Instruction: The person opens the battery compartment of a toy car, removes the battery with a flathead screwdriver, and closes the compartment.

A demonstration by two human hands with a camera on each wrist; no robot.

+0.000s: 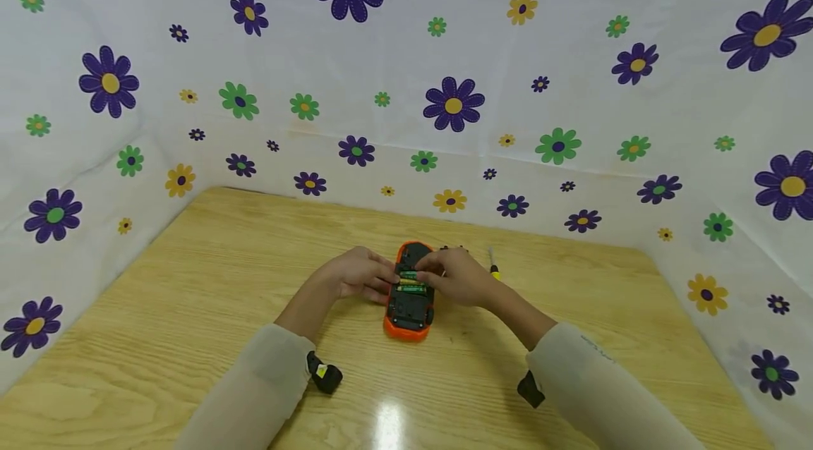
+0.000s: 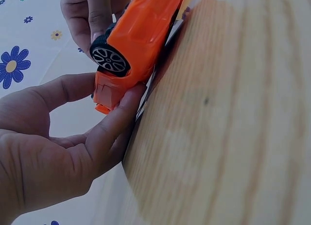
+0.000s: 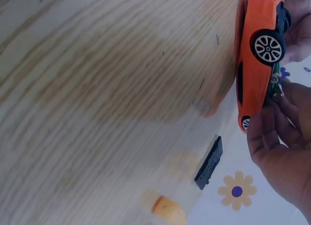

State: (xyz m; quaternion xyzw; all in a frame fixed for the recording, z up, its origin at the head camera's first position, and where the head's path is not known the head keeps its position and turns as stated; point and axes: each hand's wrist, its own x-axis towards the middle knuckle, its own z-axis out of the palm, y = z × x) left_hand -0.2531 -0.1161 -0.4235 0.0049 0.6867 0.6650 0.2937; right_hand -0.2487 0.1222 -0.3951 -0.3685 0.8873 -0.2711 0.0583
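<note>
Nearest the lens, pale sleeves (image 1: 250, 390) between 7 and 8 o'clock and between 4 and 5, with a black wrist device (image 1: 325, 375) at each cuff. Just below center at 6 o'clock, overturned on a wood-grain table (image 1: 159, 337): a toy car (image 1: 408, 310), glossy orange around the rim and flanks, black and ridged across the underside, long axis from 12 to 6, each visible wheel (image 3: 267, 49) black with silvery spokes. Across its exposed bay, three batteries (image 1: 411, 289) side by side, two showing green, the middle one gold. At the car's 9-to-10 o'clock, a left hand (image 1: 360, 275), thumb and fingers pinching the orange body. At 2-to-3, a right hand (image 1: 462, 276), fingers bent in at the uppermost battery; pinching or merely pressing, impossible to tell. Farther out between 2 and 3, a screwdriver (image 1: 494, 270), handle black and yellow. At 12 o'clock, a flower-printed white sheet (image 1: 381, 55).
</note>
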